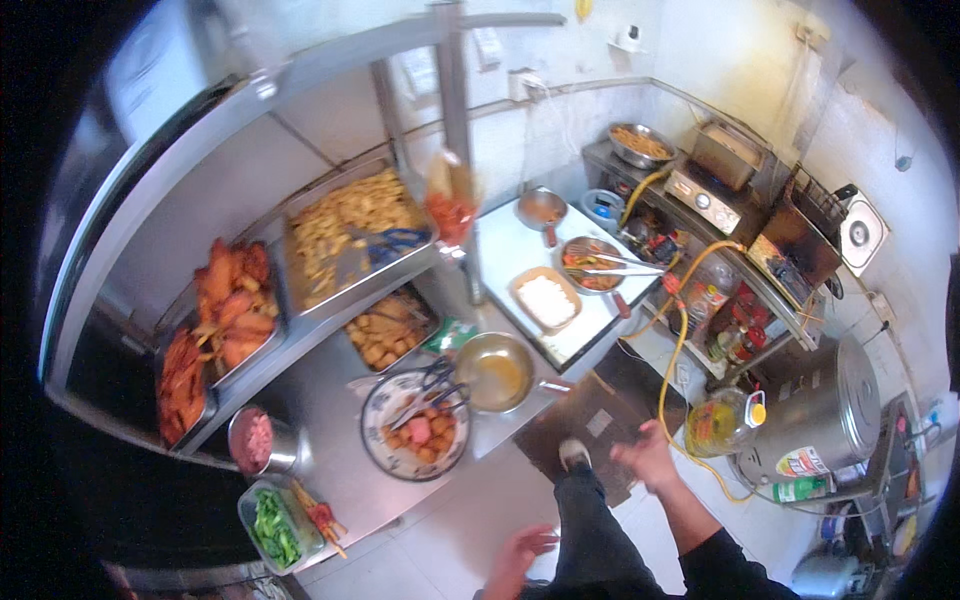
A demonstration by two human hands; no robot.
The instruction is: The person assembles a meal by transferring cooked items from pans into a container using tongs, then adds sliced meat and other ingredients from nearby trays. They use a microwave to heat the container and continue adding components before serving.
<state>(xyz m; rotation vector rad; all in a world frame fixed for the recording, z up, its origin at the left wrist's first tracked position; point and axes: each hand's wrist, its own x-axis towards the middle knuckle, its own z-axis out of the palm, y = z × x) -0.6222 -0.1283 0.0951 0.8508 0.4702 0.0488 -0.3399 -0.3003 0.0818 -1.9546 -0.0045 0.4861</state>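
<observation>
My left hand hangs low over the floor, its fingers loosely stretched out and nothing in it. My right hand is raised farther forward, fingers apart and holding nothing, slightly blurred. It is nearest to a large jug of yellow oil with a yellow cap. On the steel counter to the left stands a patterned bowl with browned chunks, a pink piece and tongs. Beside the bowl is a metal pan with yellowish liquid. Neither hand touches any of these.
Trays of yellow fried pieces and reddish fried food fill a shelf on the left. A white-topped table bears pans and a tub. A yellow hose hangs down near a big steel pot. Fryers stand far right.
</observation>
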